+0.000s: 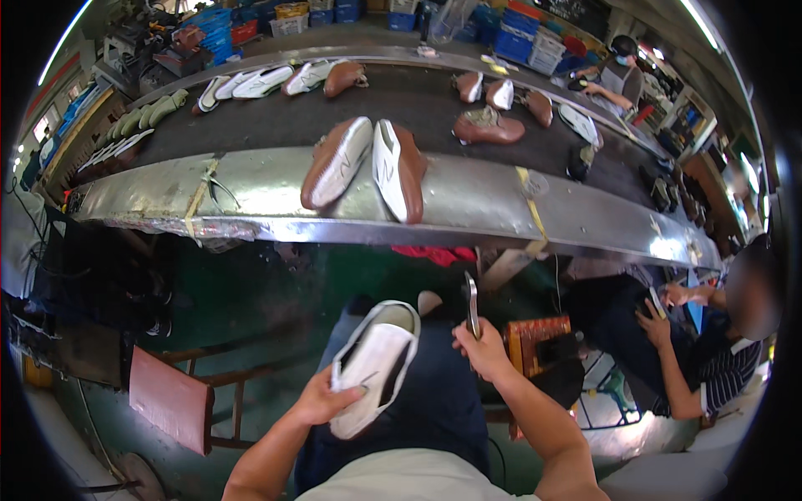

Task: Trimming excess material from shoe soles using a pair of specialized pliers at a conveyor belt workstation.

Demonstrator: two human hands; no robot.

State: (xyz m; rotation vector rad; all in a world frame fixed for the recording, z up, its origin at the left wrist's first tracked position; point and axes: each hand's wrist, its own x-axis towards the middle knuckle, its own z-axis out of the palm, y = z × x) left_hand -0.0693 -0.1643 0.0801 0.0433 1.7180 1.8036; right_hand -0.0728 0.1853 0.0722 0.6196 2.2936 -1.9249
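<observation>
My left hand (326, 397) is closed around the lower left edge of a white, sole-up shoe upper (372, 363) above my lap, thumb across its pale underside. A dark line is marked on that underside, and dark gaps show along its sides. To the right, my right hand (484, 351) grips a slim, shiny metal hand tool (473, 301) pointing upward, apart from the shoe. The tool's exact kind is unclear. Ahead, two brown shoes with white undersides, a left one (338, 163) and a right one (398, 171), lean on the metal ledge.
A metal ledge (267, 184) borders the dark conveyor belt (251, 125), which carries several shoes. Pliers (221, 190) lie on the ledge. A pink-topped stool (171, 399) stands at left. A seated co-worker (693, 351) works at right; another person (618, 79) is across the belt.
</observation>
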